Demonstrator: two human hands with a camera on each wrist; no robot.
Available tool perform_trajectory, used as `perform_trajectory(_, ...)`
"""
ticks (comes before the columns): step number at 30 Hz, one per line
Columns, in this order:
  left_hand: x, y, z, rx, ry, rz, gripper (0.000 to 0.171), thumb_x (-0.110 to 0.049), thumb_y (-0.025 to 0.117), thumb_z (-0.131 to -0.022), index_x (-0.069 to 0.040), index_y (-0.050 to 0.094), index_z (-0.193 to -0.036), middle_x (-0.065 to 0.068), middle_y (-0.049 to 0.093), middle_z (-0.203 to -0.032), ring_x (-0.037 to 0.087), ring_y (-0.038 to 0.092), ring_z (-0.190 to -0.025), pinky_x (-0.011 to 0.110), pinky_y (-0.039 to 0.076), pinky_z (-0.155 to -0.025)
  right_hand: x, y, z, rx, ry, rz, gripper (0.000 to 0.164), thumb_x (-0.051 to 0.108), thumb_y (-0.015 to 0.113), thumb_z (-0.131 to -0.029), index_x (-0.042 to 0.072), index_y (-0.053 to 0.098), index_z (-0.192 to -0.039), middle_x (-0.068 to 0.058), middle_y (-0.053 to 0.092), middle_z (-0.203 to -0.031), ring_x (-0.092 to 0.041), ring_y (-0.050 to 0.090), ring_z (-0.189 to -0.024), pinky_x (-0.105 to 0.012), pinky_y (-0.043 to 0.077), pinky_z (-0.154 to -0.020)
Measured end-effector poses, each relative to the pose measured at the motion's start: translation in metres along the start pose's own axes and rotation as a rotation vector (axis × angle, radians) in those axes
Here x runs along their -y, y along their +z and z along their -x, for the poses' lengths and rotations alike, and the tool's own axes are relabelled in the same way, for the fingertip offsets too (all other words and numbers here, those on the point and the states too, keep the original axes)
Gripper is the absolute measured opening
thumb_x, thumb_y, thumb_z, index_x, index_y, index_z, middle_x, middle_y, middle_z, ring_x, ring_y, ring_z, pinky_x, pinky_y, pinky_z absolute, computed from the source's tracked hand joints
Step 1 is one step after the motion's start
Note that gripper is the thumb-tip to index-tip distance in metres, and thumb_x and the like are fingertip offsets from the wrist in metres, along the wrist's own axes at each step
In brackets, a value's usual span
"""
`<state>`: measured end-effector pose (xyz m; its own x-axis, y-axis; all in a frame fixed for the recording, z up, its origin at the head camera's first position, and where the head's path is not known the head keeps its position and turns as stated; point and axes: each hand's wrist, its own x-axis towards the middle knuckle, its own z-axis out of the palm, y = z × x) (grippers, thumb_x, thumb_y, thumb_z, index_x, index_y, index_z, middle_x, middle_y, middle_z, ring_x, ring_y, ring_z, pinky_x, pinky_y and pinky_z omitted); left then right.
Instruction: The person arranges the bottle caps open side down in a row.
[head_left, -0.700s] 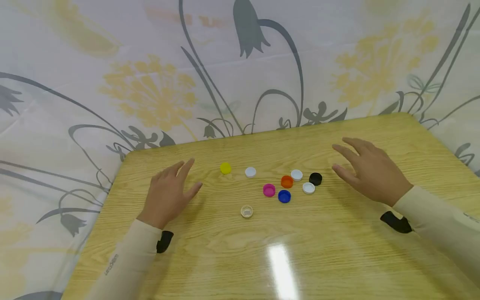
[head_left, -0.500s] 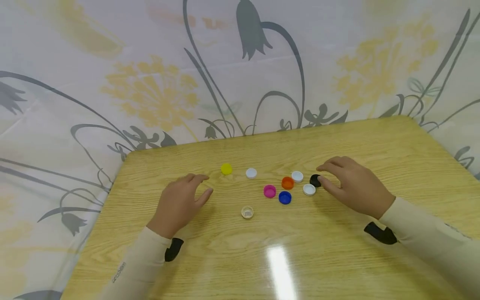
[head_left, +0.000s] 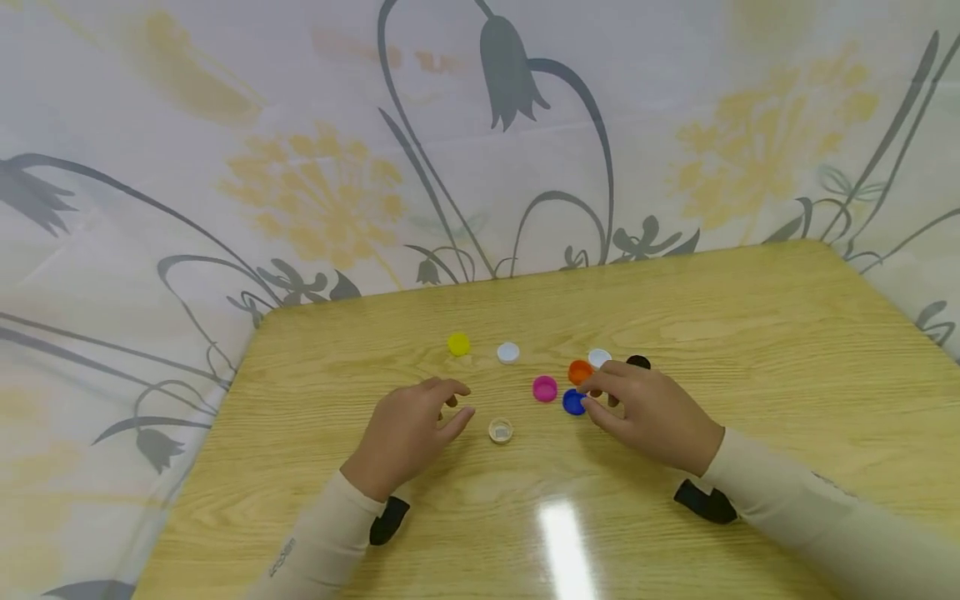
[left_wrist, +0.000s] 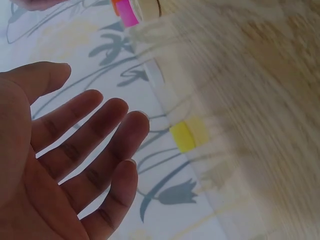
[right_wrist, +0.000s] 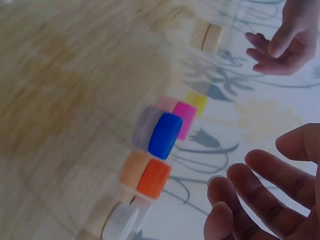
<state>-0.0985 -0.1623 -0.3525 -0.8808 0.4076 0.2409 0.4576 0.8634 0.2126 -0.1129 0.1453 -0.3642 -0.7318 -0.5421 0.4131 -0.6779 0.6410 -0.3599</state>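
Note:
My left hand [head_left: 408, 433] hovers over the table to the left of a beige bottle cap [head_left: 500, 431], fingers loosely bent and holding nothing. In the left wrist view its palm and spread fingers [left_wrist: 135, 132] show bare. My right hand [head_left: 652, 412] is above the cluster of caps, its fingertips overlapping the rim of a blue cap [head_left: 574, 402] in the head view. The right wrist view shows its fingers [right_wrist: 242, 182] apart from the blue cap, with nothing in them. An orange cap [head_left: 579, 372] and a pink cap [head_left: 544, 388] sit close by. One white cap is hidden behind the right hand.
Farther back lie a yellow cap [head_left: 458, 344], a white cap [head_left: 507, 352] and another white cap [head_left: 599, 358]. A black cap [head_left: 638, 362] peeks out behind the right hand. The wooden table [head_left: 360, 333] meets a flower-patterned cloth [head_left: 450, 167] at its back edge.
Both hands have come inward: the left to the right toward the beige cap, the right leftward and nearer, past the black cap to the blue one. The caps stay in place.

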Motion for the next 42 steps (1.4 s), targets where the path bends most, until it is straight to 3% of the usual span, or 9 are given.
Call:
perform_trajectory(7, -0.004, 0.006, -0.002, 0.040, 0.003, 0.027, 0.024, -0.032, 0.074, -0.091, -0.015, 0.074, -0.108, -0.002, 0.075, -0.093, 0.009, 0.067, -0.068, 0.022, 0.048, -0.057, 0.009, 0.014, -0.007, 0.041, 0.027, -0.087, 0.008, 0.013, 0.072, -0.090, 0.012, 0.075, -0.098, 0.006, 0.068, -0.089, 0.000, 0.053, -0.071, -0.017, 0.048, -0.061)
perform_trajectory(13, -0.003, 0.009, -0.003, 0.116, -0.016, 0.045, 0.026, -0.035, 0.073, -0.091, -0.017, 0.073, -0.110, -0.003, 0.074, -0.093, 0.006, 0.062, -0.063, 0.022, 0.046, -0.056, 0.016, 0.024, -0.016, 0.111, 0.069, -0.134, 0.011, 0.014, 0.072, -0.091, 0.009, 0.075, -0.099, 0.007, 0.065, -0.083, -0.001, 0.051, -0.069, -0.018, 0.047, -0.063)
perform_trajectory(23, -0.005, 0.014, -0.004, 0.213, -0.017, 0.054, 0.028, -0.035, 0.074, -0.091, -0.015, 0.073, -0.110, -0.002, 0.075, -0.094, 0.010, 0.068, -0.076, 0.025, 0.051, -0.063, 0.023, 0.045, -0.027, 0.216, 0.092, -0.239, 0.015, 0.014, 0.073, -0.090, 0.004, 0.074, -0.101, 0.006, 0.068, -0.083, 0.000, 0.056, -0.070, -0.018, 0.049, -0.064)
perform_trajectory(32, -0.003, 0.025, -0.003, 0.217, 0.001, 0.061, 0.026, -0.032, 0.074, -0.090, -0.014, 0.073, -0.109, -0.003, 0.072, -0.089, 0.007, 0.063, -0.073, 0.023, 0.048, -0.062, 0.026, 0.061, -0.037, 0.312, 0.124, -0.309, 0.027, 0.015, 0.077, -0.086, -0.002, 0.073, -0.107, 0.005, 0.067, -0.078, 0.001, 0.053, -0.068, -0.018, 0.049, -0.065)
perform_trajectory(42, -0.007, 0.028, -0.004, 0.179, 0.020, 0.080, 0.024, -0.027, 0.077, -0.089, -0.010, 0.075, -0.106, -0.001, 0.069, -0.085, 0.005, 0.054, -0.067, 0.020, 0.044, -0.059, 0.027, 0.070, -0.046, 0.351, 0.161, -0.342, 0.025, 0.011, 0.076, -0.087, 0.000, 0.072, -0.110, 0.006, 0.066, -0.079, -0.001, 0.055, -0.071, -0.018, 0.049, -0.068)
